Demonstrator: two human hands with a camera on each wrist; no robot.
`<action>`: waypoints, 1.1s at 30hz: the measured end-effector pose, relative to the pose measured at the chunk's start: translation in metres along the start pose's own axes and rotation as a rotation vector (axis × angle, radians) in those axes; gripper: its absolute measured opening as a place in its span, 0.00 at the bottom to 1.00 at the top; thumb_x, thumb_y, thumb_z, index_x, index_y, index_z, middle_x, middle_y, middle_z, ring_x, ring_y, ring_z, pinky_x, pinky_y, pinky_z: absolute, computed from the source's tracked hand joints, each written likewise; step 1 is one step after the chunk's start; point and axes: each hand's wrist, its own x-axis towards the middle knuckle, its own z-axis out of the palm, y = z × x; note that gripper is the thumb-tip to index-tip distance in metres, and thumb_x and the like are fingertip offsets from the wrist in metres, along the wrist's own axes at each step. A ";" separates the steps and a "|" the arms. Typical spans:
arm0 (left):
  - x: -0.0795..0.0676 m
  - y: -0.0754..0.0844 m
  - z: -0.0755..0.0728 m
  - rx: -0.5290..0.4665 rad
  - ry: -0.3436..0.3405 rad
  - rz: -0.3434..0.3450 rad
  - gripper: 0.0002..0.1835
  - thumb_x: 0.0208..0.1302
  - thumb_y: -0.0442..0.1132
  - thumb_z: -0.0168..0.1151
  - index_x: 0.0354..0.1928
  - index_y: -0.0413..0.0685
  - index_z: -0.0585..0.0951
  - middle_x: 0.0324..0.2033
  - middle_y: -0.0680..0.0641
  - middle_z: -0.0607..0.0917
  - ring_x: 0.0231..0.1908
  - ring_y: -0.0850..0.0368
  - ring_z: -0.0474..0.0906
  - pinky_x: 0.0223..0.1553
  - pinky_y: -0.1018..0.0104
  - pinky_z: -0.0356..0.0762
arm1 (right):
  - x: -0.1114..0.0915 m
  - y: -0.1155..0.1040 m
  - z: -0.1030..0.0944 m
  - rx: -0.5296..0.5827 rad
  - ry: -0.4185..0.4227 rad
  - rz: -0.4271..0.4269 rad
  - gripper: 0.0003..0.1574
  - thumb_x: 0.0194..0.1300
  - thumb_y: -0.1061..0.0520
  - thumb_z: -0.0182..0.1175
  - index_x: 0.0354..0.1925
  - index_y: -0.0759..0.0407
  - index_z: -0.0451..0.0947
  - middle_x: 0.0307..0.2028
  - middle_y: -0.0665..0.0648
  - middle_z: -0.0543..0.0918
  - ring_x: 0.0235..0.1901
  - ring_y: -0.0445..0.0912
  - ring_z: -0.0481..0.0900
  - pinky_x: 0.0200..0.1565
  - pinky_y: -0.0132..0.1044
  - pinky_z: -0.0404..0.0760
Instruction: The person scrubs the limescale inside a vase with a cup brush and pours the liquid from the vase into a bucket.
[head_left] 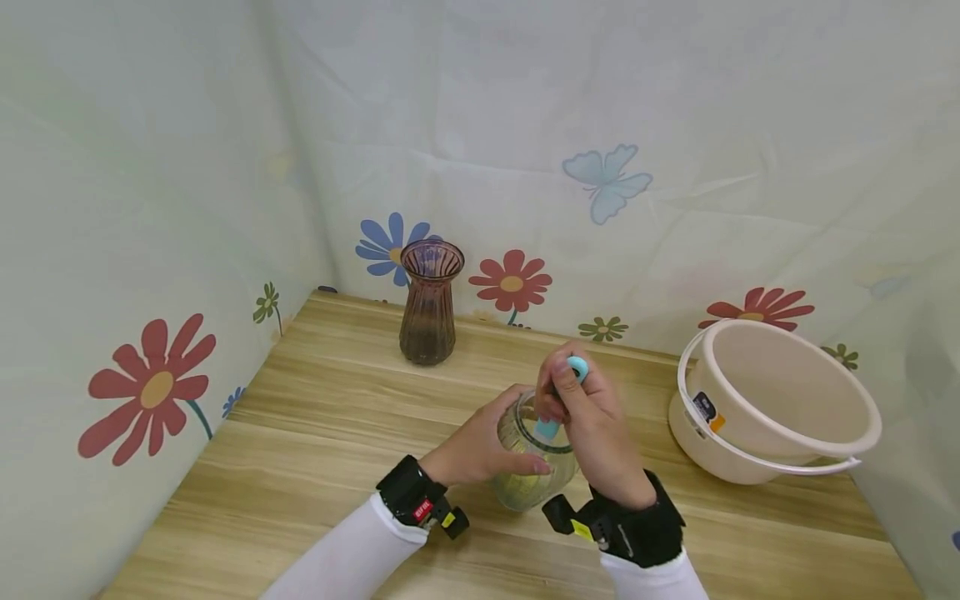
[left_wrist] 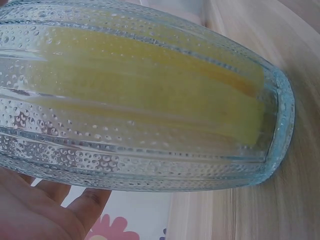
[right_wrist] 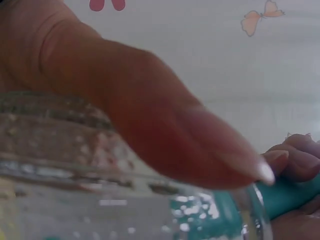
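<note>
Between both hands stands a clear ribbed glass jar [head_left: 517,497], tilted a little, its wall dotted with water drops. My left hand [head_left: 480,446] grips it round the side, with the thumb near the rim. My right hand [head_left: 596,421] holds the teal handle [head_left: 577,367] of a sponge brush that reaches down through the jar's mouth. Inside, the yellow sponge [left_wrist: 165,95] shows through the glass in the left wrist view, near the base. In the right wrist view, a thumb [right_wrist: 150,120] lies across the jar by the rim, and the teal handle [right_wrist: 295,197] passes out between fingers.
A purple ribbed glass vase [head_left: 429,321] stands at the back of the wooden table [head_left: 330,375]. At the right are a beige bucket [head_left: 701,454] with a white handle and another beige vessel [head_left: 866,417] tilted in it. Flower-printed cloth [head_left: 465,108] hangs behind and at the sides.
</note>
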 end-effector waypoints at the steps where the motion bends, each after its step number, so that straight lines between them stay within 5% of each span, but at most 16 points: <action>1: 0.000 0.000 0.000 0.003 0.000 0.000 0.47 0.52 0.72 0.74 0.70 0.66 0.66 0.59 0.50 0.80 0.56 0.58 0.80 0.59 0.61 0.82 | 0.000 0.001 0.000 -0.009 -0.005 0.016 0.19 0.86 0.56 0.38 0.38 0.68 0.64 0.23 0.55 0.59 0.22 0.50 0.58 0.27 0.42 0.60; 12: -0.002 0.002 0.000 0.028 -0.005 -0.020 0.48 0.51 0.75 0.72 0.69 0.67 0.65 0.59 0.52 0.80 0.56 0.60 0.80 0.59 0.62 0.82 | 0.000 0.004 -0.001 -0.039 -0.022 0.062 0.21 0.86 0.54 0.39 0.37 0.68 0.66 0.24 0.54 0.61 0.23 0.49 0.62 0.28 0.41 0.65; 24: -0.001 -0.001 -0.002 0.012 0.000 -0.016 0.47 0.53 0.69 0.75 0.72 0.68 0.65 0.60 0.51 0.80 0.58 0.58 0.79 0.61 0.62 0.79 | 0.002 0.003 0.001 0.123 0.106 -0.043 0.17 0.86 0.52 0.40 0.37 0.54 0.68 0.25 0.52 0.57 0.24 0.47 0.54 0.34 0.43 0.55; 33: 0.000 -0.002 -0.001 0.043 0.007 -0.024 0.49 0.51 0.75 0.72 0.71 0.69 0.65 0.59 0.53 0.79 0.57 0.60 0.78 0.60 0.62 0.79 | 0.008 -0.018 -0.003 0.196 0.103 -0.161 0.18 0.86 0.55 0.38 0.36 0.55 0.68 0.24 0.52 0.56 0.23 0.46 0.53 0.34 0.43 0.53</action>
